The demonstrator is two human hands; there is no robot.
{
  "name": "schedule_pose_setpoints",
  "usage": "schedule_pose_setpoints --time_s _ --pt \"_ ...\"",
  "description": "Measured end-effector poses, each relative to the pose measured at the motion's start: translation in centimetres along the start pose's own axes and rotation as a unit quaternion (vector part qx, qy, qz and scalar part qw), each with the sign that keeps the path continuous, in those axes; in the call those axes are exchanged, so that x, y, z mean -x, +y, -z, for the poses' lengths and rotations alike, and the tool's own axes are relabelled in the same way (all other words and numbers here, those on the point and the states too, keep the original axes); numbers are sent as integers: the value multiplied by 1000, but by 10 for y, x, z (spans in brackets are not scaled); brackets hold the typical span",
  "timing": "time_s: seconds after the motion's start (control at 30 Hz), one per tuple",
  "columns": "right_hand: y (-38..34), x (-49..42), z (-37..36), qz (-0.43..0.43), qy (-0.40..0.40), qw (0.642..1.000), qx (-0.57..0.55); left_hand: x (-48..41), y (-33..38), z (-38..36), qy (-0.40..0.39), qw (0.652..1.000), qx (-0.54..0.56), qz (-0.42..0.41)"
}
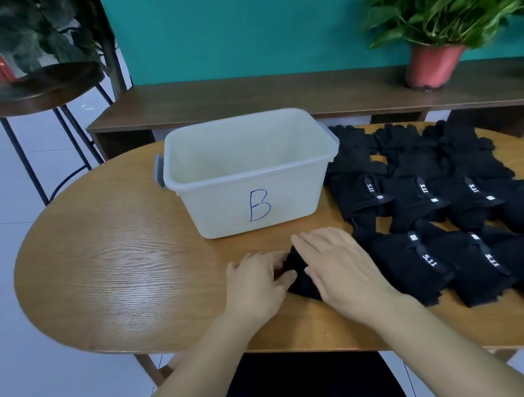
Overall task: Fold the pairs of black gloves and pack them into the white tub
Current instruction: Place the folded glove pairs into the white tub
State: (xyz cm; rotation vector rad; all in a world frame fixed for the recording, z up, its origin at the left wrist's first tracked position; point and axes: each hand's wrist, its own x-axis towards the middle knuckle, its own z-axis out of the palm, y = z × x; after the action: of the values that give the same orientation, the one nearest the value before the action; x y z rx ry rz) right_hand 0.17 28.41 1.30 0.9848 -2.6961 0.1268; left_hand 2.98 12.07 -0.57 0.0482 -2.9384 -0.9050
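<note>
Black gloves [301, 282] just in front of the white tub [254, 199] lie on the counter [111, 271], left hand [256, 282] pinching them, right hand [335, 264] pressing down with straight fingers.

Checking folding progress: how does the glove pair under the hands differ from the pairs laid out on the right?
The handled pair sits bunched before the white tub, gripped by the left hand, under the right hand; the laid-out pairs lie flat in rows, untouched. It shows no label; the laid-out pairs show lettered straps. Both are black and unpacked.
</note>
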Motion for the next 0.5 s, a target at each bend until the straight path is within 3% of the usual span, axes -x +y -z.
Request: schedule_pose_setpoints --time_s 0.17,0.33,0.5 --pt "-3 -16 3 -36 -178 983 -5 -2 3 -3 -21 999 -15 33" --pt "3 -27 2 -55 -250 967 -5 -5 3 -5 -24 998 -8 55" --pt "1 -31 2 -76 -260 962 -8 -4 0 -9 -19 998 18 52"
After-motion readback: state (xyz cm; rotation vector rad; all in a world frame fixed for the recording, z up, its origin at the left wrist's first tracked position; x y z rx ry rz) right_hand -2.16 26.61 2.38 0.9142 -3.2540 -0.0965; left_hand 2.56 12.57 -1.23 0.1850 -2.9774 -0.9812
